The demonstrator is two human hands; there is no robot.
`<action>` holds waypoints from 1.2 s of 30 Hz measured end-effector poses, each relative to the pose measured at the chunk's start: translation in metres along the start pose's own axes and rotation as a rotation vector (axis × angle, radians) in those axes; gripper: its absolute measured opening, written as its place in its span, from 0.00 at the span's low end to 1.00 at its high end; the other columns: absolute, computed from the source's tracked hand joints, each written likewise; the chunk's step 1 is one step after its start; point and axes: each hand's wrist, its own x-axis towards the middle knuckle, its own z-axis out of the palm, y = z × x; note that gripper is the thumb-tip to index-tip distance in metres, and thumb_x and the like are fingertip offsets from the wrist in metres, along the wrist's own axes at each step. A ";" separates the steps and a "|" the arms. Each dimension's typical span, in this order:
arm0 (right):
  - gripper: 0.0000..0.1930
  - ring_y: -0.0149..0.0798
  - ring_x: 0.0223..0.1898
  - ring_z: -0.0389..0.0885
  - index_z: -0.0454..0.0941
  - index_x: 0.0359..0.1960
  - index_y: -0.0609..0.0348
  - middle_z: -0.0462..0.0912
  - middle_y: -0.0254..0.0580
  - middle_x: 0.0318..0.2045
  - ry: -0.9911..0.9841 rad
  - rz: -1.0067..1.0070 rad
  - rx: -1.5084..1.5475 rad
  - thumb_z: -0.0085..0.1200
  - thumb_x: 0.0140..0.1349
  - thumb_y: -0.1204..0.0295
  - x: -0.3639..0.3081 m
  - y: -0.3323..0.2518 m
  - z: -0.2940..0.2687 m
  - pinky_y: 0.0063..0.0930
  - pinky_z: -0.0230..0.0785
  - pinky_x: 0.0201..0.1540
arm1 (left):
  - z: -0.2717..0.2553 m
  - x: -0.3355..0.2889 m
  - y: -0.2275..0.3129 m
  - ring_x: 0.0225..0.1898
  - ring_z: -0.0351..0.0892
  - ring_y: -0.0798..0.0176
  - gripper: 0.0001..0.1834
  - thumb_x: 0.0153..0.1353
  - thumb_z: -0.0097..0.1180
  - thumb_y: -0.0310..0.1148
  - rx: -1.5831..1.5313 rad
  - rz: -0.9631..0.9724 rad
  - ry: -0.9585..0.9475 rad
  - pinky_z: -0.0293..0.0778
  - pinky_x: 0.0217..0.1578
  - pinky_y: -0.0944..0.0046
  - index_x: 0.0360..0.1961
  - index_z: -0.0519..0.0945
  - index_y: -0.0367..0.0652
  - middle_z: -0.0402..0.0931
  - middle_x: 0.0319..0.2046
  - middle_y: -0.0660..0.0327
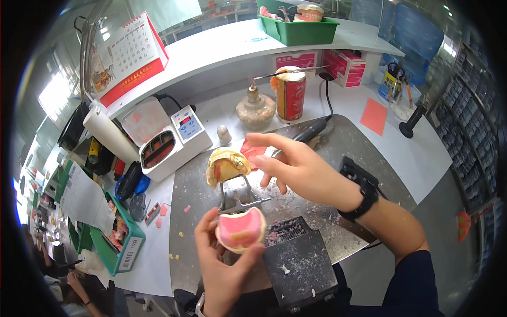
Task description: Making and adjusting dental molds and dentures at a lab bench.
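Head view: the silver metal articulator frame [240,198] is the landmark, on a grey metal work sheet [377,158] strewn with pale shavings. At its near end, the left hand [224,267] grasps a rounded cream plaster model topped with smooth pink wax [242,228], thumb and fingers wrapped round the sides; the join to the frame is hard to make out. At its far end, a rough yellowish plaster arch cast [228,165] stands tilted. Right of that cast, the right hand [306,171] is released, fingers spread and loosely bent, near a thin red wax sheet [246,150]. Beyond the frame, a squat glass burner [255,111]; left, a boxy white plastic wax heater [182,145]; near right, a scuffed black box [301,267].
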 end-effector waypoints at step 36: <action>0.19 0.27 0.40 0.83 0.74 0.58 0.73 0.85 0.44 0.42 0.063 -0.143 0.154 0.54 0.70 0.72 0.035 0.028 -0.003 0.21 0.76 0.41 | 0.011 0.001 0.008 0.60 0.73 0.59 0.39 0.52 0.72 0.22 -0.131 0.051 -0.085 0.72 0.60 0.60 0.64 0.64 0.38 0.67 0.59 0.54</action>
